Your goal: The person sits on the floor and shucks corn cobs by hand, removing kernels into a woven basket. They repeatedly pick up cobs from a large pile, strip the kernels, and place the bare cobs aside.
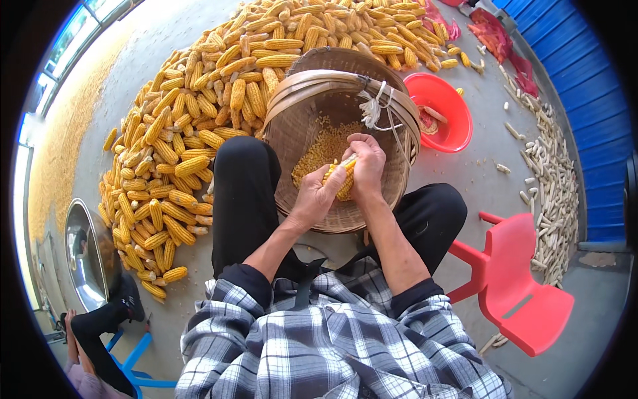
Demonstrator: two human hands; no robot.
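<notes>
Both my hands are closed on one ear of corn (345, 189) above a woven basket (287, 143) that stands between my knees. My left hand (321, 194) grips its lower left side, the thumb pressed on the kernels. My right hand (366, 165) wraps the other side, fingers curled over the upper end. Part of the cob looks pale and bare near the right fingers. Loose yellow kernels (324, 147) lie in the basket below my hands. White cord (377, 106) is knotted on the basket's handle.
A large heap of corn ears (179, 159) spreads left and beyond the basket. A red basin (458, 126) stands at the right, near a red plastic chair (515, 276). Stripped cobs (551, 193) line the blue wall (591, 106). Another person (100, 346) sits at lower left beside a metal basin (86, 256).
</notes>
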